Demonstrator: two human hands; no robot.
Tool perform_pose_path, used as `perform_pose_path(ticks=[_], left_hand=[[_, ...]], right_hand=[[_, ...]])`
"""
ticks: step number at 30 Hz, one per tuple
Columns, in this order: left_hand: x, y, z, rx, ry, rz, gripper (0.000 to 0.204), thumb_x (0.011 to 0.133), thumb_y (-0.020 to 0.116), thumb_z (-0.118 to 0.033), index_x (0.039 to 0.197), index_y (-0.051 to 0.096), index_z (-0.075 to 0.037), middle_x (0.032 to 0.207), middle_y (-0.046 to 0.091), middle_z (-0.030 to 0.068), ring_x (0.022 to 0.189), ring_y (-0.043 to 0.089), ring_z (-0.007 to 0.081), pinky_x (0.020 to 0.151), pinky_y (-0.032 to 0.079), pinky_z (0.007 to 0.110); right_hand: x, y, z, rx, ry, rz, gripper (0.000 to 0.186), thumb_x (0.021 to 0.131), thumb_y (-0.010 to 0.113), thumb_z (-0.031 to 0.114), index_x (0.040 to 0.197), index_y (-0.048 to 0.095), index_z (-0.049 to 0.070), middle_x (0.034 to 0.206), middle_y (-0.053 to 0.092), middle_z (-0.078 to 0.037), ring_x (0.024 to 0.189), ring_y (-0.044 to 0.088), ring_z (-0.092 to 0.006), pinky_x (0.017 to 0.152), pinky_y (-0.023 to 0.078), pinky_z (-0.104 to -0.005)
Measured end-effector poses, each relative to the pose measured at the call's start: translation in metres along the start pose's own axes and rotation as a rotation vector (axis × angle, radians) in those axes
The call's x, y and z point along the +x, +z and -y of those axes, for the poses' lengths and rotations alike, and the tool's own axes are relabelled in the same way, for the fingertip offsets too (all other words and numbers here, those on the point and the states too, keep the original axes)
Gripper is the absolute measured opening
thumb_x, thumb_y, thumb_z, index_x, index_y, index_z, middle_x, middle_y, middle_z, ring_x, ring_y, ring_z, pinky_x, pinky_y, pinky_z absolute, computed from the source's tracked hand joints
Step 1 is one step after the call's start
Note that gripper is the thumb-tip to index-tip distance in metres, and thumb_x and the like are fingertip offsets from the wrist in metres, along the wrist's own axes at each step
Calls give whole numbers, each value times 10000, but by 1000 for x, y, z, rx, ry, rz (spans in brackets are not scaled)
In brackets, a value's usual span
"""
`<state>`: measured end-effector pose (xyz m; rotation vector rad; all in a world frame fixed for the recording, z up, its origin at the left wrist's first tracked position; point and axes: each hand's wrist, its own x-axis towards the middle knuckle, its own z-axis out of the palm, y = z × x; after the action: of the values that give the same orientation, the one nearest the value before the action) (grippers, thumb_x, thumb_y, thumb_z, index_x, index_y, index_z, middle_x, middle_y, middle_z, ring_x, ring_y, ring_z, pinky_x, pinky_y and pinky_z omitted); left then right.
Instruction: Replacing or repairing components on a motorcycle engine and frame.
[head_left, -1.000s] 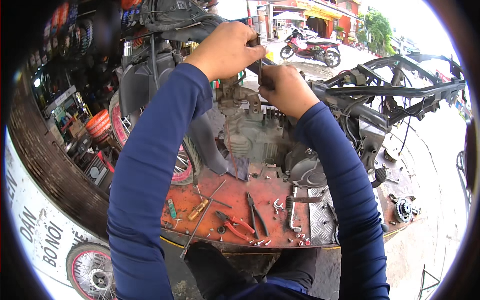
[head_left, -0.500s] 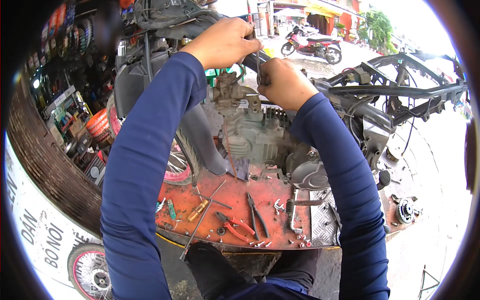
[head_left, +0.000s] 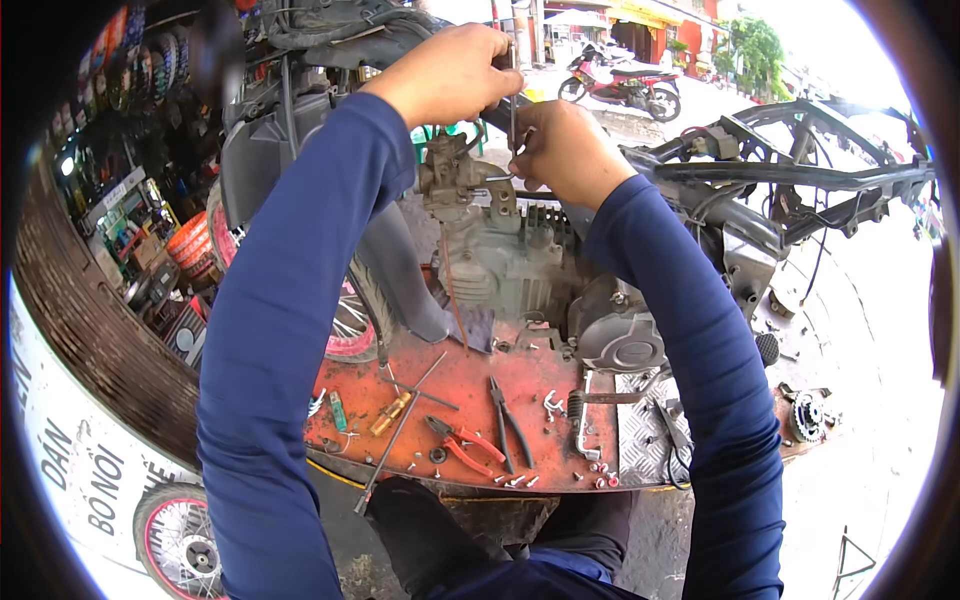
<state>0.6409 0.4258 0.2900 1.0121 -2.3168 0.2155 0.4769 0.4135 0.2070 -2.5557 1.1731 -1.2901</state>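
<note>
My left hand point(head_left: 450, 75) is closed on the upper part of a thin metal rod point(head_left: 514, 112) that stands nearly upright; its exact kind cannot be made out. Lower and to the right, my right hand point(head_left: 570, 150) pinches around the rod's lower end, where the fingers hide the tip. Just below and left of those fingertips sits a carburettor point(head_left: 450, 178), with a small metal pin point(head_left: 497, 178) sticking out toward them. Under it is the finned motorcycle engine point(head_left: 490, 262), mounted in a stripped frame point(head_left: 790, 178).
On the red bench point(head_left: 365, 455) lie red-handled pliers point(head_left: 465, 447), dark pliers point(head_left: 508, 428), a screwdriver point(head_left: 392, 412), a long T-handle wrench point(head_left: 405, 430) and loose bolts. A kick lever point(head_left: 620, 397) juts out near my right forearm. A red motorcycle point(head_left: 625, 85) stands beyond.
My right hand has shifted slightly up and left, and its fingers have rolled at the rod's lower end. My left hand has stayed nearly in place. The view has shifted slightly.
</note>
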Motion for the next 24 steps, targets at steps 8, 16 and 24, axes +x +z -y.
perform_pose_path(ticks=[8,16,24], left_hand=[[-25,18,6,-22,161,-226,298,899,644,-214,1074,635,26,875,671,88,801,583,129,764,470,298],[-44,27,-9,-98,290,-253,141,865,619,-74,971,594,16,903,637,119,776,613,238,739,484,332],[-131,60,-28,169,520,-247,275,737,627,23,998,648,-63,1008,627,80,961,607,302,812,511,387]], right_hand=[[-3,1,-5,-56,-93,-22,216,725,670,68,934,658,15,818,675,-211,843,656,-379,787,518,-447],[-11,2,-1,-263,-2,7,163,723,696,106,856,657,18,825,681,-189,837,666,-359,751,534,-440],[-51,13,4,-550,-479,-55,113,762,640,181,857,667,125,935,621,-79,870,639,-253,739,532,-366]])
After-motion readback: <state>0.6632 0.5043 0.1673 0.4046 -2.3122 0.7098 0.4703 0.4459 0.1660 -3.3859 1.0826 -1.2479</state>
